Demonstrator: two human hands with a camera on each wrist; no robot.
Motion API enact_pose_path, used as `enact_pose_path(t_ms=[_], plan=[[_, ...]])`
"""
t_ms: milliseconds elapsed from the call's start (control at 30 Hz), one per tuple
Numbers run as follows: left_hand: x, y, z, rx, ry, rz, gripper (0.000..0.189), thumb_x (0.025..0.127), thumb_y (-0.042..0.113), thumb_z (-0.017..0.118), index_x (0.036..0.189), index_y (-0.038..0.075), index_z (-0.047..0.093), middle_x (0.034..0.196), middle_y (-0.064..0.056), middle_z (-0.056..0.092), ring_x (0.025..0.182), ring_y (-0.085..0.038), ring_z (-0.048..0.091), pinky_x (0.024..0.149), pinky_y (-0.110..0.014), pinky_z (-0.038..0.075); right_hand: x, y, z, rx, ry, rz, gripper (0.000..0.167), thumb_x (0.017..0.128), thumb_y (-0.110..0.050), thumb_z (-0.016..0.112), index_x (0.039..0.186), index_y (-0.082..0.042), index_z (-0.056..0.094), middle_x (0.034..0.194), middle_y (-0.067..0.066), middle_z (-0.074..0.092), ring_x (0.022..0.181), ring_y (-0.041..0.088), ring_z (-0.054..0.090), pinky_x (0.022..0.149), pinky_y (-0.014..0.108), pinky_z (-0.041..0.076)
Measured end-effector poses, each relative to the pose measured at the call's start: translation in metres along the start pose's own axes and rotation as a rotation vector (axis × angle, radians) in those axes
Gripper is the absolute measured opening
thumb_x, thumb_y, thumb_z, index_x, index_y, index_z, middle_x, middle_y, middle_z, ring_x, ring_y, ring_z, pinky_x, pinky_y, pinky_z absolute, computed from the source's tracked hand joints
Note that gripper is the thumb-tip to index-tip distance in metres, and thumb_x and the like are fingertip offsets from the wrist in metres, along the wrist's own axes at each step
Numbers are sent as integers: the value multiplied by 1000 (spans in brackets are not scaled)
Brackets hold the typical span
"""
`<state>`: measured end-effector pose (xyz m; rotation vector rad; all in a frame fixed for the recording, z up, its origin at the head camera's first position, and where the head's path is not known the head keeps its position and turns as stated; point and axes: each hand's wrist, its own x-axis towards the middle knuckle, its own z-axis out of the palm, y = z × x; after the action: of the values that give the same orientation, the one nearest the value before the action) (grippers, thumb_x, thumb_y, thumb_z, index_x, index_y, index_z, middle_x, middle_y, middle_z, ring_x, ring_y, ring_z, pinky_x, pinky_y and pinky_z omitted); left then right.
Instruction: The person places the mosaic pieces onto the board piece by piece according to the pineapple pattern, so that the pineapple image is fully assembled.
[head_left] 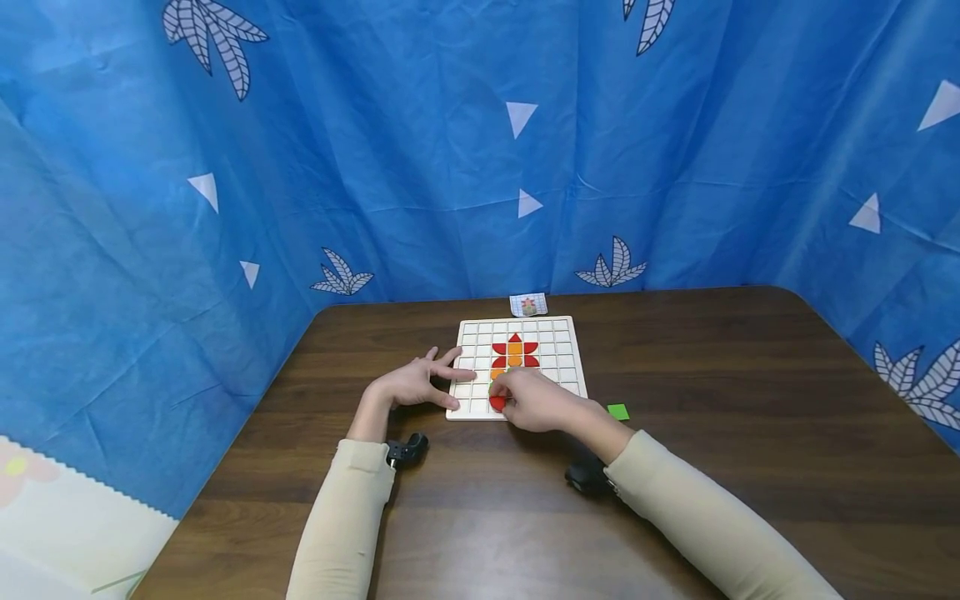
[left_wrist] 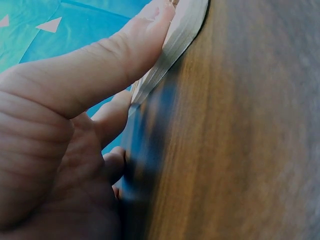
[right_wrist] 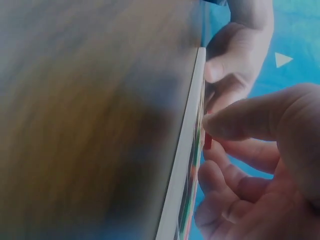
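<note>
A white gridded board [head_left: 562,360] lies on the table, carrying a pattern of red, orange and green flat tiles. My left hand [head_left: 412,382] spreads its fingers over the board's left edge. In the left wrist view the thumb [left_wrist: 115,62] presses against the board's corner. Over the lower middle of the board, my right hand [head_left: 542,402] pinches a red tile [right_wrist: 208,142] between thumb and fingers. Seen from the head, that red tile [head_left: 497,403] has a rounded edge and sits at or just above the board. The right hand hides several nearby cells.
On the dark wooden table [head_left: 697,367], a green square tile [head_left: 618,412] lies right of the board. Behind the board is a small picture card [head_left: 528,305] with a similar pattern. A blue curtain [head_left: 450,150] hangs behind. Black wrist-worn devices [head_left: 407,450] sit below both hands.
</note>
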<state>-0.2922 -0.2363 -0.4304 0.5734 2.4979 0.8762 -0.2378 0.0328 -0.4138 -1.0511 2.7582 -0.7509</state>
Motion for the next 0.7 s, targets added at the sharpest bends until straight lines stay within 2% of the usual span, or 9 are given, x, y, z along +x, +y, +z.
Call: enact_pose_path(t_ms=[300, 533, 700], plan=[[-1, 1, 0, 5, -5, 0, 59, 85, 36, 84, 140, 38, 64, 174, 5, 16, 161, -37, -11, 121, -75, 7, 5, -2, 6, -26, 22, 19, 21, 85, 3, 67, 100, -7, 77, 92, 2, 71, 87, 19, 58, 85, 39, 54], [-1, 1, -1, 10, -8, 7, 60, 86, 35, 83, 142, 36, 63, 174, 4, 16, 161, -38, -11, 121, -74, 8, 3, 0, 4, -3, 4, 39, 20, 89, 0, 68, 103, -10, 79, 101, 1, 72, 96, 19, 60, 94, 41, 54], [-1, 1, -2, 12, -11, 10, 60, 86, 36, 83, 142, 37, 63, 175, 4, 15, 161, -38, -11, 121, -74, 8, 2, 0, 4, 9, 17, 45, 20, 88, 0, 70, 102, -10, 80, 101, 1, 74, 94, 18, 61, 92, 41, 55]])
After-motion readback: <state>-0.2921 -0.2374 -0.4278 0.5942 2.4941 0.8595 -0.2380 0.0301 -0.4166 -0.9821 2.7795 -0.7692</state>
